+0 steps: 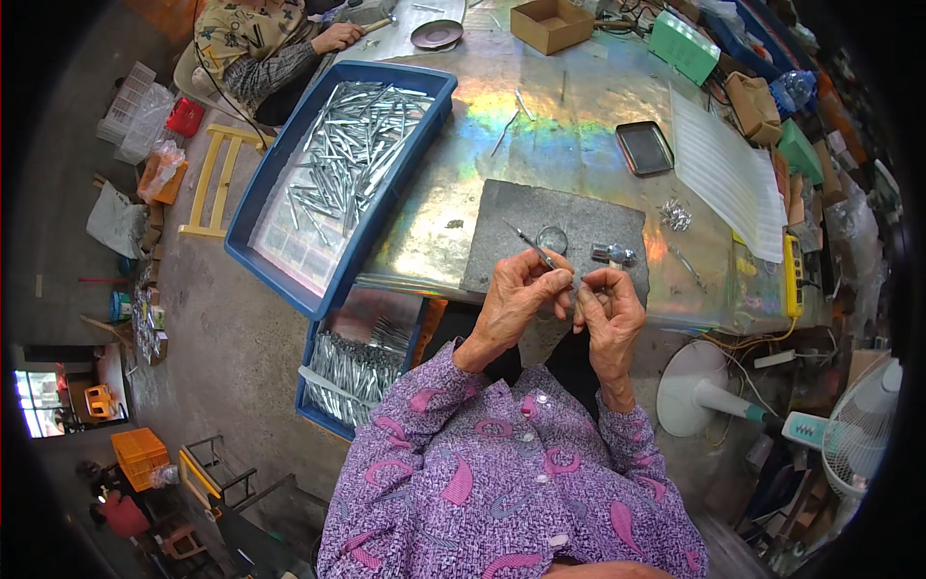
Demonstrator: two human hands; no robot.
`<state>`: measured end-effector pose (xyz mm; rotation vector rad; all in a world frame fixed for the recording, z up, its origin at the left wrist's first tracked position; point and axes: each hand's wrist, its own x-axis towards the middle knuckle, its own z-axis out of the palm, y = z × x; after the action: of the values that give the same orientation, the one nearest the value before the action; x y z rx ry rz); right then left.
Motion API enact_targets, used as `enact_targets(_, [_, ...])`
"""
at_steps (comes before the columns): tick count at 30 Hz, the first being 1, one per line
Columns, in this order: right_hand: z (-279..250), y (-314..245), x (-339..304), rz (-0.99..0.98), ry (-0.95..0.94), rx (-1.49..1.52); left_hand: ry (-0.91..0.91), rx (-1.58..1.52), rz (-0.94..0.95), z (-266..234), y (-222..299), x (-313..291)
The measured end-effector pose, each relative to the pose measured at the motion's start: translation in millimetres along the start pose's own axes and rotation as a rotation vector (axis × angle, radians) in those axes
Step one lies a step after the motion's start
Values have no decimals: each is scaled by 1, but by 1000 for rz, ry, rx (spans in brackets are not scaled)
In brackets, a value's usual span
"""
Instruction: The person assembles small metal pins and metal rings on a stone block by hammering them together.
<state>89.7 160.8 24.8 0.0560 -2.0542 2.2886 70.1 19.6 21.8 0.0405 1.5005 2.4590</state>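
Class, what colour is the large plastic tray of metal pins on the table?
Blue. The large plastic tray of thin metal pins shows best in the head view.

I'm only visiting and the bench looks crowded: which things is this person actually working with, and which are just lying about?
In use:
left hand holding a thin metal tool
right hand, pinching something too small to tell
grey work pad
blue tray of metal pieces

Lying about:
cardboard box
small dark tin
white corrugated sheet
white fan
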Motion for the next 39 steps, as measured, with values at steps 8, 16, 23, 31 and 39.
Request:
enact_targets(8, [5, -2, 0, 87, -55, -23, 20, 20, 24, -5, 8, 0])
enact_targets(16, [10, -5, 0, 202, -60, 70, 62, 154, 28, -3, 12, -5])
enact_targets(23, [16, -5, -5, 239, -68, 153, 68, 154, 3, -13, 9, -9])
enact_targets(31, [19, 7, 3, 252, -40, 101, 61, 176, 28, -13, 7, -6])
enact_targets(39, [24, 13, 1, 93, 22, -124, 97, 301, 29, -11, 12, -5])
